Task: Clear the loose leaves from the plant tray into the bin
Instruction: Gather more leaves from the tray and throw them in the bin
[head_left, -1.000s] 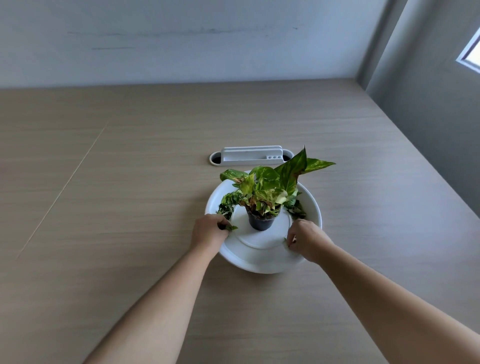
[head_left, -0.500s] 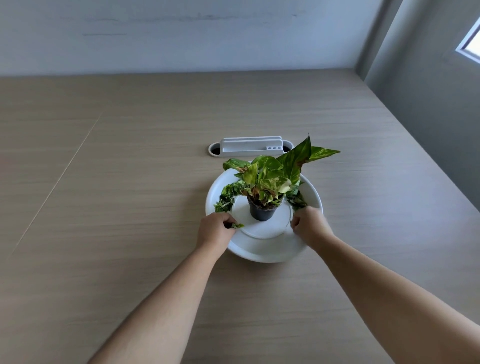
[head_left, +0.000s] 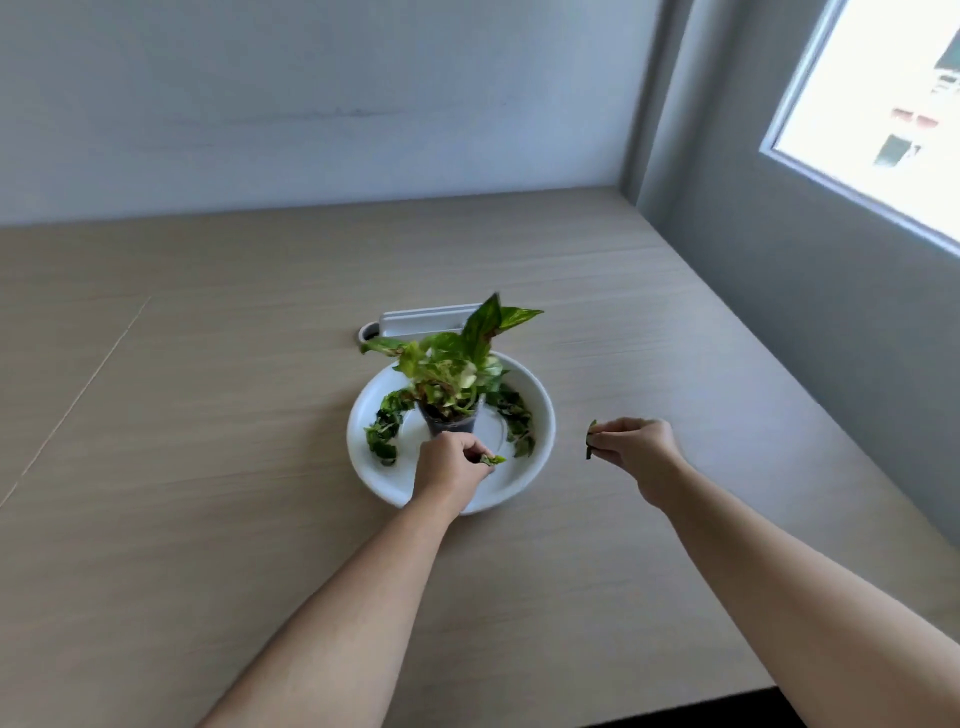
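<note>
A round white plant tray (head_left: 540, 415) sits mid-table with a small dark pot (head_left: 451, 422) of green and yellow leaves at its centre. Loose dark leaves lie in the tray in a left clump (head_left: 383, 428) and a right clump (head_left: 517, 418). My left hand (head_left: 451, 470) hovers over the tray's front, pinching a small green leaf (head_left: 492, 460). My right hand (head_left: 635, 449) is off the tray to the right, above the table, pinching a dark leaf (head_left: 590, 441). No bin is in view.
A white cable-port cover (head_left: 421, 321) is set into the wooden table (head_left: 208, 441) just behind the tray. A grey wall and a window (head_left: 883, 114) stand on the right. The table's near edge shows at bottom right.
Both hands have lifted from the tray's sides, each with a leaf. The right hand has swung out to the right past the rim; the left has shifted toward the tray's front centre.
</note>
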